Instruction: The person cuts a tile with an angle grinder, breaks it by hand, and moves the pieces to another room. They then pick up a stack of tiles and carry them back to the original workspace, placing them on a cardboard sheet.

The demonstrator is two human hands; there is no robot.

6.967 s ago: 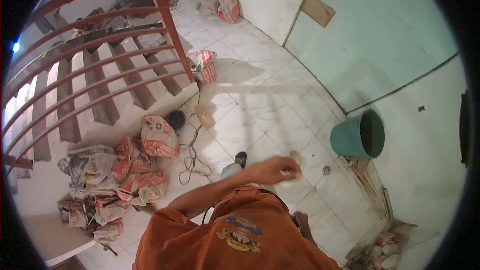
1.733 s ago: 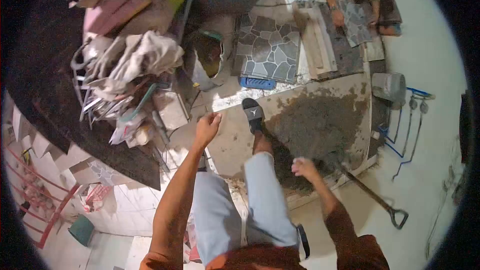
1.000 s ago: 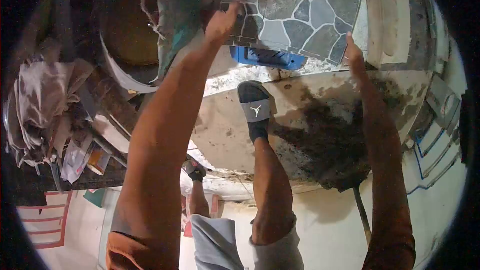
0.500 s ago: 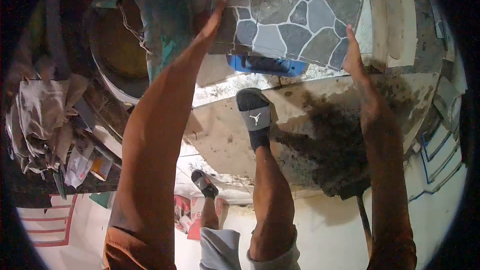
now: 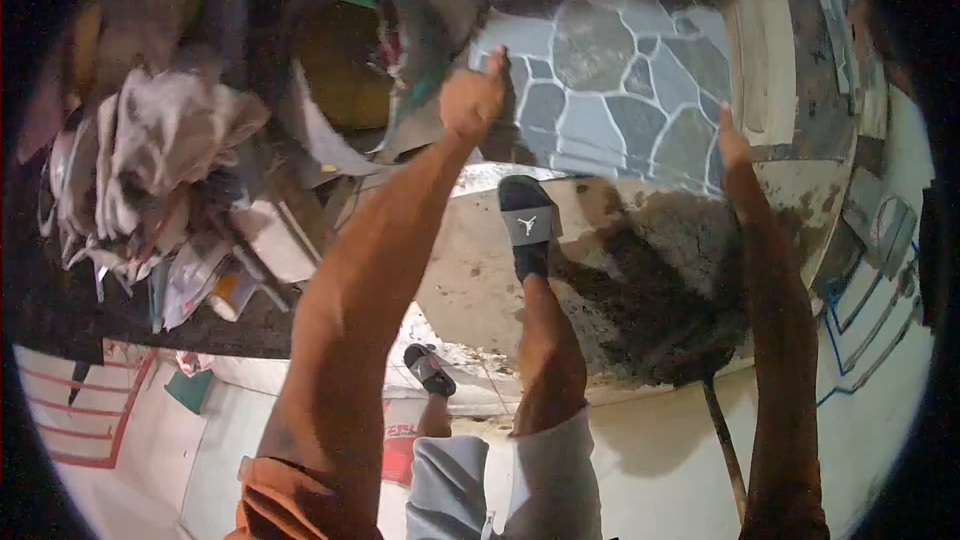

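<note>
A large tile (image 5: 592, 45) with a grey crazy-paving stone pattern and pale joints lies between my two hands at the upper middle. My left hand (image 5: 473, 100) is closed at its left edge, thumb pointing up along the side. At the opposite edge, my right hand (image 5: 734, 152) grips the lower right corner, its thumb on the face and its other fingers hidden. Whether the tile's far side rests on anything cannot be made out.
My slippered foot (image 5: 528, 225) stands on a stained board (image 5: 465, 240) just below the tile. A dark wet heap (image 5: 690, 310) with a wooden handle (image 5: 725, 445) is at right. Left are a round tub (image 5: 345, 70) and crumpled sacks (image 5: 165, 140).
The tile has come lower and slightly right in view, with both hands still at its edges. A blue container seen beneath it earlier is now hidden. The whole view has shifted too.
</note>
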